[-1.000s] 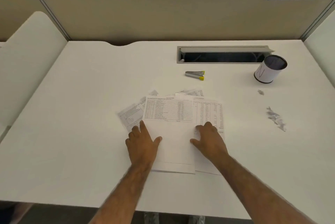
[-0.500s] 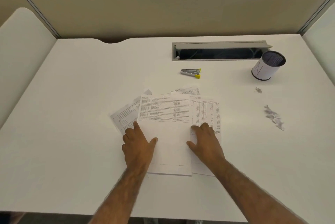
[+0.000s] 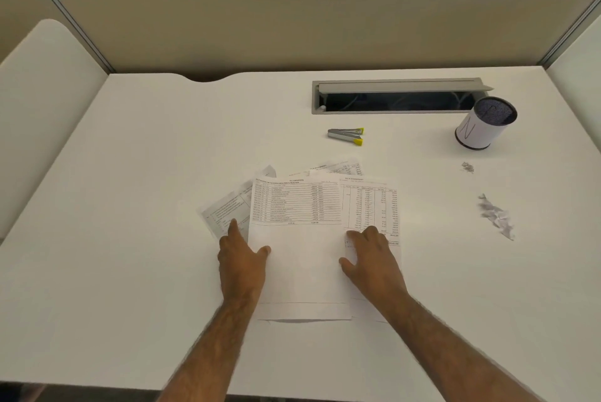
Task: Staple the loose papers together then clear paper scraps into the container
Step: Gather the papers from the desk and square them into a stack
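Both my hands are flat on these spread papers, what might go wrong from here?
The papers lie fanned, corners sticking out at the left and far side; stapled like this, a sheet may be missed or bound crooked. The stapler lies beyond them, so lifting the right hand to fetch it may let sheets slide. The paper scraps lie loose at the right; a careless sweep might scatter them.

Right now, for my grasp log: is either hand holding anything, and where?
Nothing held: left hand and right hand rest open on the loose papers.
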